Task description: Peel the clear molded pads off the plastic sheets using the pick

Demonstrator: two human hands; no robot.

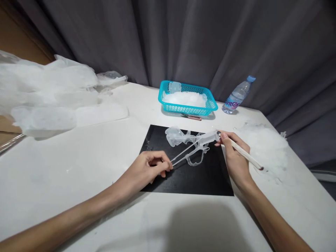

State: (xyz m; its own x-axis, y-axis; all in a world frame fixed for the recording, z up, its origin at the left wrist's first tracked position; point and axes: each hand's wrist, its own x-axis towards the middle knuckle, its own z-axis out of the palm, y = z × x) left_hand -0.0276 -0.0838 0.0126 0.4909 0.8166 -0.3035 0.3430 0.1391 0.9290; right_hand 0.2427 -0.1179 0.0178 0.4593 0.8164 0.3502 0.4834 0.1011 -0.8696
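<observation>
My left hand point(151, 167) rests on the black mat point(183, 178), fingers pinched on the thin end of a clear plastic part point(193, 145) with long prongs. My right hand point(233, 154) grips a thin white stick-like tool point(245, 154) like a pen, its tip touching the thick end of the clear part. More clear plastic pieces point(176, 135) lie on the mat just behind.
A turquoise basket point(187, 108) holding clear plastic stands behind the mat, a small tool point(193, 117) in front of it. A water bottle point(237, 95) stands at back right. Piles of white plastic lie at right point(265, 148) and left point(52, 94). Grey curtain behind the white table point(65, 175).
</observation>
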